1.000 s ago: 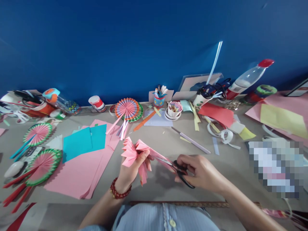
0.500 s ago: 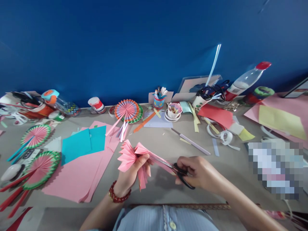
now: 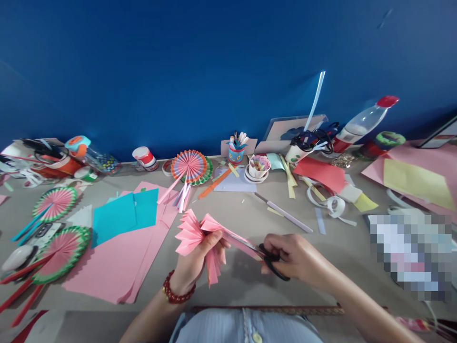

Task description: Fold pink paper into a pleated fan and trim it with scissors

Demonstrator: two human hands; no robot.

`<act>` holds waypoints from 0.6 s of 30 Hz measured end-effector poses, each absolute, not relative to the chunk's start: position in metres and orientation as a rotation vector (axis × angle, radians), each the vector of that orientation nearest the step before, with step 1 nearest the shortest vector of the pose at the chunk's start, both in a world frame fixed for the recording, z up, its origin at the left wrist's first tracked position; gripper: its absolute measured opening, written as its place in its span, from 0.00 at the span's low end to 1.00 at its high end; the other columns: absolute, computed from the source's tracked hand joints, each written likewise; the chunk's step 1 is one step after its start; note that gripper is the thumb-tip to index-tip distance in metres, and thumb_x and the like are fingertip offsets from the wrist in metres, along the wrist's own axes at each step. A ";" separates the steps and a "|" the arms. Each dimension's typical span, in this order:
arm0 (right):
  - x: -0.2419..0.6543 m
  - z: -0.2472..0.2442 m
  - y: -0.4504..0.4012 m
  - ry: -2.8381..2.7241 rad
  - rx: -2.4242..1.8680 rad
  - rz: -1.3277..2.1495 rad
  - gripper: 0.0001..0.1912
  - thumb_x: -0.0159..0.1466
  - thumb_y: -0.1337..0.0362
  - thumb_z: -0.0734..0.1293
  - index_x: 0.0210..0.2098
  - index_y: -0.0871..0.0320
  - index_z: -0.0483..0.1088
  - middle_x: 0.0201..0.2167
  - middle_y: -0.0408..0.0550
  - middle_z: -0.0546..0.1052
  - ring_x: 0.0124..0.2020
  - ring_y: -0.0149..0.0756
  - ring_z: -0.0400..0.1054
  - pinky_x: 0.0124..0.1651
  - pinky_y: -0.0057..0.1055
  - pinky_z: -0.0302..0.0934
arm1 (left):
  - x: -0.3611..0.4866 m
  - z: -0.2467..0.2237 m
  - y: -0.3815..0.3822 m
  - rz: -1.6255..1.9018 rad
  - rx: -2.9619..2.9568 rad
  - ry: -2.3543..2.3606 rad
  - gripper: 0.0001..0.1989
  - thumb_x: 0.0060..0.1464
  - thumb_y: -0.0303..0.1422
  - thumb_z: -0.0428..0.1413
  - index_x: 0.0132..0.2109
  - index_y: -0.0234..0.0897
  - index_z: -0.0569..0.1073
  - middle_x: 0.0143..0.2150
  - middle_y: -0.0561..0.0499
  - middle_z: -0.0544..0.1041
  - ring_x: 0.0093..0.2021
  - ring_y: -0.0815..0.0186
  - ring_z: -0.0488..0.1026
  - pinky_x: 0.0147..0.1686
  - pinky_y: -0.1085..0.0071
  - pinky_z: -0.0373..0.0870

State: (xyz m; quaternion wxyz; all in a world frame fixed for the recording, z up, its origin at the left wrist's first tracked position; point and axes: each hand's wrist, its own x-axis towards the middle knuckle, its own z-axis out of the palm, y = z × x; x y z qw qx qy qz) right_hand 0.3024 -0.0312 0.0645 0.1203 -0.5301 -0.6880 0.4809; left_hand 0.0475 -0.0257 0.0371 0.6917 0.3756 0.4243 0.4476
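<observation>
My left hand (image 3: 202, 257) is closed around pink pleated paper (image 3: 191, 233), which fans out above and left of the thumb. More folds of it hang below the fingers, and a pink strip runs out to the right. With my right hand (image 3: 291, 255) I hold black-handled scissors (image 3: 273, 264) by their loops. Their metal blades point left along the pink strip, close to my left thumb. I cannot tell how far apart the blades are.
Left of my hands lie pink sheets (image 3: 103, 271) under turquoise paper (image 3: 117, 214), beside finished paper fans (image 3: 62, 252). A utility knife (image 3: 287, 214) lies beyond the scissors. Along the blue wall stand a pen cup (image 3: 235, 155), a paper bowl (image 3: 259, 166) and a bottle (image 3: 364, 121).
The view has shifted very slightly. My hands, the pleated paper and the scissors keep nearly the same pose.
</observation>
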 end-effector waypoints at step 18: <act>0.307 0.066 -0.031 -2.122 -1.507 1.301 0.15 0.57 0.58 0.70 0.25 0.55 0.59 0.21 0.35 0.65 0.22 0.26 0.51 0.24 0.22 0.45 | 0.050 0.041 -0.024 0.970 0.891 1.020 0.19 0.55 0.46 0.61 0.29 0.32 0.76 0.21 0.52 0.76 0.17 0.73 0.70 0.19 0.78 0.68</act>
